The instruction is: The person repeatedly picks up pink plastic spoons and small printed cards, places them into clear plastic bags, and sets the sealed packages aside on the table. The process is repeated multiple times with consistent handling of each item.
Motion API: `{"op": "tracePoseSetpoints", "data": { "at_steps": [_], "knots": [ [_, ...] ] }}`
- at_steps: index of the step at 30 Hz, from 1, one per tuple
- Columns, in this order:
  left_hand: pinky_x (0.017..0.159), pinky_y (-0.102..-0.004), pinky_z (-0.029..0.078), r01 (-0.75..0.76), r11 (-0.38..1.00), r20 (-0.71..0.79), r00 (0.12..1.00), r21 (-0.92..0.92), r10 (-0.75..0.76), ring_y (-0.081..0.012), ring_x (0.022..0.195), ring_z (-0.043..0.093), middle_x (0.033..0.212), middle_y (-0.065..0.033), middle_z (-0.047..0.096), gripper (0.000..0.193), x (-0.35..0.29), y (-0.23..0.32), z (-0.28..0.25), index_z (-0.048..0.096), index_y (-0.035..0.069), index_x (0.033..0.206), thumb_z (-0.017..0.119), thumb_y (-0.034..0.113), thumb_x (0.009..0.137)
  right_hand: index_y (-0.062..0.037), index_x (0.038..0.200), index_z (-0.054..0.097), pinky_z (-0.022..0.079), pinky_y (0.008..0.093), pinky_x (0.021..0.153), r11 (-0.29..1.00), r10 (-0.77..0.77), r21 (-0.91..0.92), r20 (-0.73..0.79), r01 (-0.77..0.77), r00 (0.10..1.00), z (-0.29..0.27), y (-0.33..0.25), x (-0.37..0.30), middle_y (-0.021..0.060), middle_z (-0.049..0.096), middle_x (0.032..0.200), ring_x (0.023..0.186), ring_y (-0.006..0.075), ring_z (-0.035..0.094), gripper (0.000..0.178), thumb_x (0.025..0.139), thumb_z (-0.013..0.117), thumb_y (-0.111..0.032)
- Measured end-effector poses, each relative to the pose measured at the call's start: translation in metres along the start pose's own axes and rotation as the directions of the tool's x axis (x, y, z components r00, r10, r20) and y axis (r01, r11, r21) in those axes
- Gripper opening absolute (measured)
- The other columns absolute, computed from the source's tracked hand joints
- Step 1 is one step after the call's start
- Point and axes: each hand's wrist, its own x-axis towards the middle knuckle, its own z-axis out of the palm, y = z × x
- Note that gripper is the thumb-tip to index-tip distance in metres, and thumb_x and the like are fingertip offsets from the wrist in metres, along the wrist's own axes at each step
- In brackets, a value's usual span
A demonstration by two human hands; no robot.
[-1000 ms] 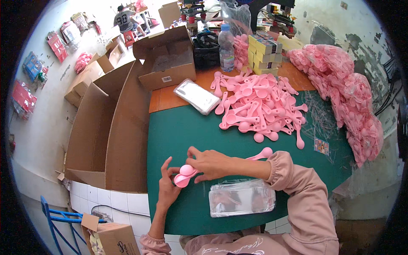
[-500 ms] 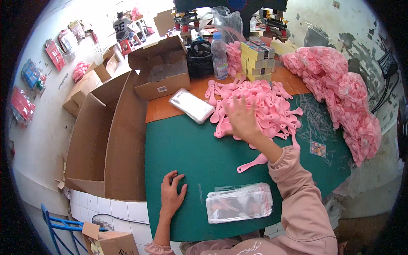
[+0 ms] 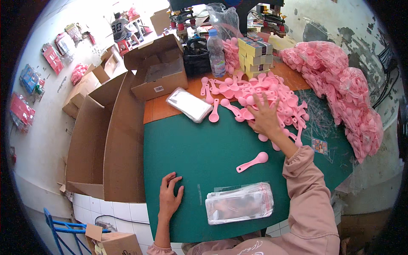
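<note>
My right hand (image 3: 267, 120) lies with spread fingers on the near side of a heap of pink plastic spoons (image 3: 259, 86), touching them without gripping any. Some spoons under the palm are hidden. One single pink spoon (image 3: 253, 162) sits apart on the green mat (image 3: 182, 144), nearer to me. Closer still is a stack of clear plastic bags (image 3: 240, 204). To the left of that stack, my left hand (image 3: 171, 196) rests on the mat, fingers apart and holding nothing. Another pack of clear bags (image 3: 189, 105) is left of the heap.
Open cardboard boxes (image 3: 123, 140) line the left side. A water bottle (image 3: 216, 55) and stacked yellow card bundles (image 3: 254, 55) stand behind the heap. Large bags of pink spoons (image 3: 335, 85) lie along the right edge. A person (image 3: 120, 27) sits far off at left.
My right hand has moved rightward over the heap, pushing spoons right. Several spoons at the heap's left are now spread out. My left hand stays in place.
</note>
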Motion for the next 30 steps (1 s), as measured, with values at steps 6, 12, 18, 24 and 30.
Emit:
{"op": "tracePoseSetpoints", "data": {
  "at_steps": [6, 12, 18, 24, 30],
  "knots": [
    [0.088, -0.0368, 0.042, -0.005, 1.000, -0.001, 1.000, -0.022, 0.005, -0.0283, 0.105, 0.050, 0.117, -0.0128, 0.046, 0.030, 0.000, 0.003, 0.001, 0.056, 0.005, 0.105, 0.061, 0.006, 0.075, -0.0244, 0.116, 0.053, 0.011, 0.0703, 0.094, 0.997, -0.053, -0.055, -0.002, 0.052, 0.999, -0.005, 0.045, -0.023, 0.0116, 0.025, 0.139, 0.127, 0.0358, 0.022, 0.058, 0.064, 0.065, -0.045],
    [0.090, -0.0381, 0.040, 0.011, 0.999, -0.005, 1.000, 0.035, -0.011, -0.0316, 0.107, 0.048, 0.114, -0.0159, 0.047, 0.031, 0.000, 0.002, 0.002, 0.055, 0.005, 0.104, 0.061, 0.003, 0.073, -0.0272, 0.121, 0.048, 0.002, 0.0652, 0.099, 0.957, -0.190, 0.243, 0.113, 0.158, 0.975, -0.060, 0.018, -0.045, 0.0179, 0.019, 0.141, 0.132, 0.0350, 0.012, 0.064, 0.065, 0.063, -0.054],
    [0.090, -0.0379, 0.040, -0.003, 0.998, 0.005, 1.000, 0.061, 0.003, -0.0313, 0.107, 0.047, 0.115, -0.0154, 0.046, 0.032, -0.001, 0.003, 0.000, 0.054, 0.005, 0.105, 0.060, 0.003, 0.074, -0.0282, 0.113, 0.053, 0.002, 0.0650, 0.100, 0.815, -0.513, 0.315, 0.004, 0.486, 0.858, -0.033, -0.024, -0.072, 0.0092, 0.032, 0.136, 0.131, 0.0302, 0.021, 0.037, 0.078, 0.053, -0.039],
    [0.086, -0.0382, 0.043, -0.060, 0.998, 0.067, 0.996, -0.035, 0.062, -0.0303, 0.107, 0.049, 0.120, -0.0142, 0.045, 0.029, -0.009, 0.007, -0.012, 0.055, 0.005, 0.106, 0.060, 0.007, 0.077, -0.0212, 0.106, 0.057, 0.012, 0.0608, 0.101, 0.976, -0.219, -0.039, -0.144, 0.215, 0.965, -0.035, 0.018, -0.065, 0.0082, 0.039, 0.131, 0.127, 0.0285, 0.029, 0.025, 0.081, 0.053, -0.020],
    [0.086, -0.0375, 0.042, 0.142, 0.988, -0.231, 0.961, -0.053, -0.150, -0.0307, 0.100, 0.053, 0.108, -0.0148, 0.054, 0.022, -0.070, 0.018, -0.041, 0.055, 0.002, 0.102, 0.055, 0.007, 0.080, -0.0088, 0.101, 0.057, 0.023, 0.0518, 0.100, 0.901, 0.137, 0.402, 0.093, -0.163, 0.986, -0.113, -0.021, -0.169, 0.0167, 0.040, 0.125, 0.122, 0.0347, 0.033, 0.022, 0.079, 0.057, -0.012]
  ]
}}
